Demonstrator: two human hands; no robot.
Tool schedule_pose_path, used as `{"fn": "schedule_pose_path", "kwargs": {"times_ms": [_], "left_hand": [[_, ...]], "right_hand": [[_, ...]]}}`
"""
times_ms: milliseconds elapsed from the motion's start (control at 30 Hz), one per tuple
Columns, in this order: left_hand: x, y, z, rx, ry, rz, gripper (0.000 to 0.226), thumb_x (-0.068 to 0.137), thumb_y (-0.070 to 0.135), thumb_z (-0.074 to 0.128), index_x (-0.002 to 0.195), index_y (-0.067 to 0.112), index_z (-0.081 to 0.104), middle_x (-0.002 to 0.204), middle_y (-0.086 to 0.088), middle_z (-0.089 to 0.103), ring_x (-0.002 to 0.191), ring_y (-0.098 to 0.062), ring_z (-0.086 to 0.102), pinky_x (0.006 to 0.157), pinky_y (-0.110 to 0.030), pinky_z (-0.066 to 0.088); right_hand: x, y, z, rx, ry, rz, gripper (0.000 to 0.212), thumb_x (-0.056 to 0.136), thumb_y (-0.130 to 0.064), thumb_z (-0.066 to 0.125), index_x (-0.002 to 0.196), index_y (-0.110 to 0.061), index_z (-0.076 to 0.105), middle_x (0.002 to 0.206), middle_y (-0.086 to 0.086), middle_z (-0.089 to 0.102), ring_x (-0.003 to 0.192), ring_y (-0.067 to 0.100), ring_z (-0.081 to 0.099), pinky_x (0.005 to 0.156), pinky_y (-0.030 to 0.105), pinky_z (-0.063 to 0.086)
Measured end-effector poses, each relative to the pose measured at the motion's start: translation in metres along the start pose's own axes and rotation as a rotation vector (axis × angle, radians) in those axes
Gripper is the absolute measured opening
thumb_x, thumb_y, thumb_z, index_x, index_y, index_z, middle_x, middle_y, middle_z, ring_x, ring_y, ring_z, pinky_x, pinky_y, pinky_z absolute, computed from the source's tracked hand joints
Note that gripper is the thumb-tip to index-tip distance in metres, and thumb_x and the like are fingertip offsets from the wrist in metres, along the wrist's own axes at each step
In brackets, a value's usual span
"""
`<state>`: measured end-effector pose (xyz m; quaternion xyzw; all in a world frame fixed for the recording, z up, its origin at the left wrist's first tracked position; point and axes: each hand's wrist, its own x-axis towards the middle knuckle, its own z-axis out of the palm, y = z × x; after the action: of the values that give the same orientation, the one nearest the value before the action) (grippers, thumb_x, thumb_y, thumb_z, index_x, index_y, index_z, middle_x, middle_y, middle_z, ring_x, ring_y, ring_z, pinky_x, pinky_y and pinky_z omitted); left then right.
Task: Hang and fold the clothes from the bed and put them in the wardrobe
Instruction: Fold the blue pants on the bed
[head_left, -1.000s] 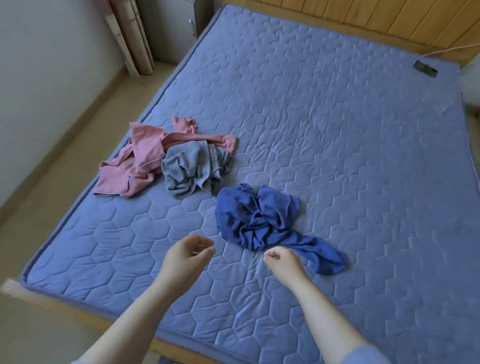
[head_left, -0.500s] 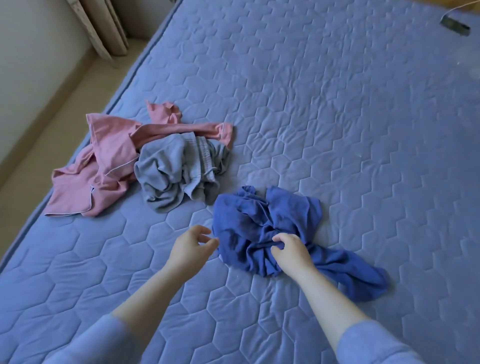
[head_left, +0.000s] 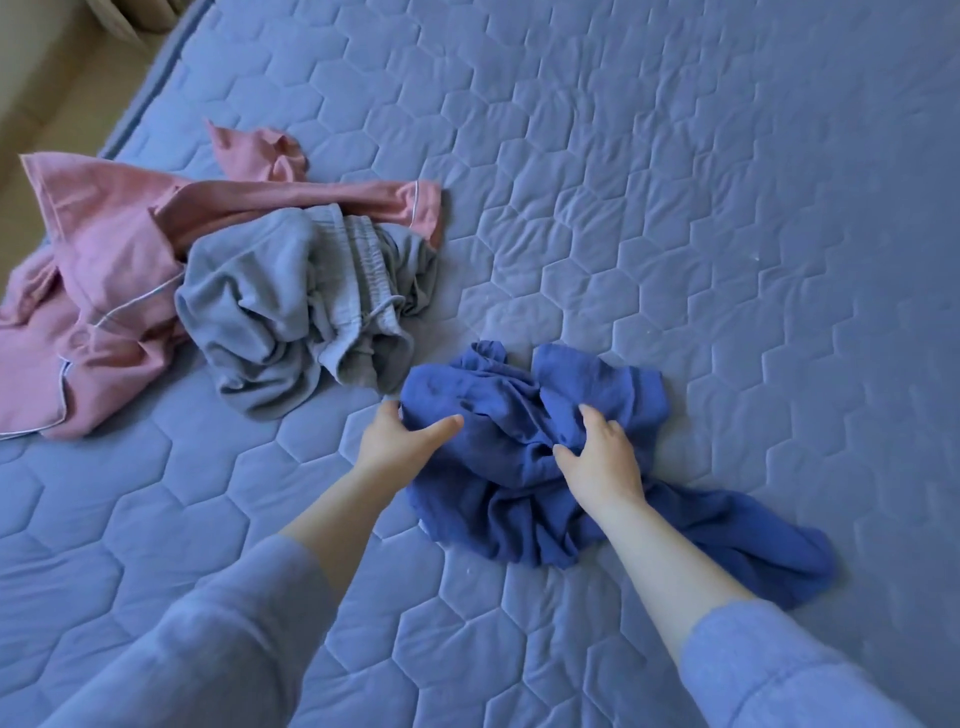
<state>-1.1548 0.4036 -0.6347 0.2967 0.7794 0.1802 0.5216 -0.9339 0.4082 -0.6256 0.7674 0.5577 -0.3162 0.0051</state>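
A crumpled dark blue garment (head_left: 524, 499) lies on the quilted blue bed (head_left: 675, 234), one end trailing toward the lower right. My left hand (head_left: 400, 441) grips its left edge, thumb on top. My right hand (head_left: 597, 457) pinches a fold in its middle. To the left a crumpled grey garment (head_left: 291, 312) with an elastic waistband rests partly on a pink garment (head_left: 104, 270) with white piping, which spreads to the bed's left edge.
The bed's left edge (head_left: 156, 73) runs up the top left, with beige floor (head_left: 47, 78) beyond it. Open quilt stretches to the right and toward the far side of the bed.
I have leaned in closer over the bed. Both hands moved forward from above the quilt onto the blue garment and closed on it.
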Motion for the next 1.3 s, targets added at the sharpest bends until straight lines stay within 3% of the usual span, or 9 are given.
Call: {"fn": "schedule_pose_path", "kwargs": {"times_ms": [100,267,433,600,767,867,1033,1200,1300], "left_hand": [[0.002,0.002,0.005,0.134,0.021,0.038,0.044,0.075,0.035,0.078,0.104,0.009,0.060,0.084,0.003,0.062,0.072,-0.009,0.056,0.053,-0.020,0.041],[-0.016,-0.007,0.009,0.153,-0.068,0.166,0.007,0.079,0.012,0.065,0.084,0.008,0.062,0.072,-0.002,0.062,0.069,-0.018,0.056,0.064,-0.030,0.048],[-0.053,-0.052,0.013,0.420,-0.198,0.291,0.023,0.076,0.011,0.065,0.065,0.020,0.047,0.054,0.008,0.046,0.052,-0.008,0.041,0.046,-0.016,0.033],[-0.077,-0.088,0.013,0.547,-0.356,0.225,0.023,0.070,0.030,0.075,0.078,0.021,0.056,0.069,0.010,0.055,0.066,-0.009,0.051,0.056,-0.019,0.036],[-0.084,-0.063,0.001,0.649,-0.055,0.277,0.062,0.048,0.077,0.065,0.074,0.022,0.051,0.082,0.006,0.052,0.078,-0.015,0.053,0.064,-0.027,0.040],[-0.084,-0.040,0.003,0.552,0.159,0.558,0.050,0.067,0.060,0.072,0.068,0.022,0.039,0.072,0.009,0.042,0.071,-0.017,0.044,0.056,-0.021,0.027],[-0.081,-0.017,0.027,0.486,0.061,0.745,0.026,0.081,0.034,0.072,0.091,0.020,0.054,0.091,0.010,0.047,0.086,-0.016,0.047,0.067,-0.022,0.033],[-0.065,-0.013,0.045,0.439,0.047,0.316,0.083,0.077,0.056,0.070,0.138,0.012,0.036,0.136,-0.006,0.042,0.124,-0.027,0.043,0.097,-0.034,0.040],[-0.056,-0.005,0.045,0.238,-0.062,-0.189,0.083,0.068,0.067,0.071,0.120,0.010,0.040,0.115,-0.009,0.053,0.091,-0.024,0.054,0.070,-0.033,0.044]], "right_hand": [[-0.001,0.007,0.001,0.024,0.080,0.019,0.019,0.094,-0.018,0.055,0.099,0.000,0.060,0.106,0.020,0.062,0.102,0.038,0.057,0.083,0.042,0.048],[-0.035,0.034,0.013,0.110,0.067,0.082,0.027,0.093,-0.021,0.057,0.073,-0.003,0.058,0.082,0.019,0.067,0.083,0.036,0.061,0.066,0.035,0.041],[-0.085,0.069,0.032,0.075,-0.098,0.160,0.043,0.087,-0.011,0.059,0.052,-0.019,0.036,0.053,-0.001,0.044,0.064,0.026,0.047,0.058,0.032,0.029],[-0.114,0.083,0.028,0.107,-0.258,0.258,0.021,0.082,-0.037,0.065,0.077,-0.017,0.060,0.082,0.002,0.059,0.084,0.025,0.056,0.069,0.030,0.041],[-0.110,0.073,0.013,0.056,0.147,0.114,0.040,0.076,-0.044,0.074,0.096,-0.011,0.061,0.100,0.005,0.058,0.100,0.028,0.056,0.078,0.034,0.046],[-0.098,0.065,0.010,0.047,0.317,-0.080,0.038,0.069,-0.019,0.083,0.096,-0.010,0.057,0.095,0.006,0.057,0.094,0.030,0.054,0.077,0.038,0.047],[-0.079,0.063,0.014,-0.080,0.149,-0.193,0.052,0.076,-0.016,0.077,0.122,-0.009,0.053,0.118,0.008,0.058,0.110,0.032,0.056,0.091,0.039,0.045],[-0.074,0.072,0.008,-0.143,-0.033,-0.044,0.006,0.092,-0.022,0.052,0.089,-0.018,0.049,0.080,0.000,0.062,0.084,0.027,0.063,0.059,0.030,0.034],[-0.083,0.081,0.008,-0.119,-0.037,-0.040,0.026,0.092,-0.021,0.052,0.070,-0.018,0.039,0.073,-0.003,0.051,0.075,0.024,0.056,0.058,0.030,0.031]]}}
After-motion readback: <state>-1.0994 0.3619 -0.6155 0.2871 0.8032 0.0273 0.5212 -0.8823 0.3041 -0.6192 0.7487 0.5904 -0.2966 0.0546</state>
